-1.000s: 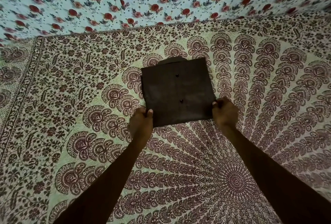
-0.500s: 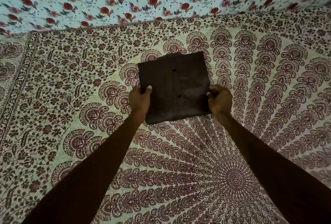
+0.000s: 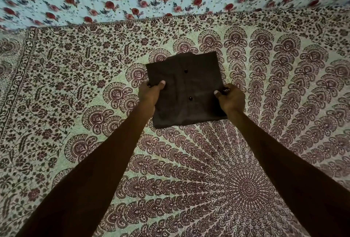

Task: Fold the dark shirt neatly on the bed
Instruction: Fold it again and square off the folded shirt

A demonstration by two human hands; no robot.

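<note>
Both hands, left hand (image 3: 150, 94), right hand (image 3: 231, 98), grip square-folded matte dark shirt (image 3: 186, 92).

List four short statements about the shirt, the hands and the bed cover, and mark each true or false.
1. The shirt is folded into a rough square. True.
2. Only one hand holds the shirt. False: the left hand and the right hand each grip a side edge.
3. Two buttons show on the shirt's upper face. True.
4. The bed cover is plain white. False: it carries a dense dark red pattern on a pale ground.
</note>
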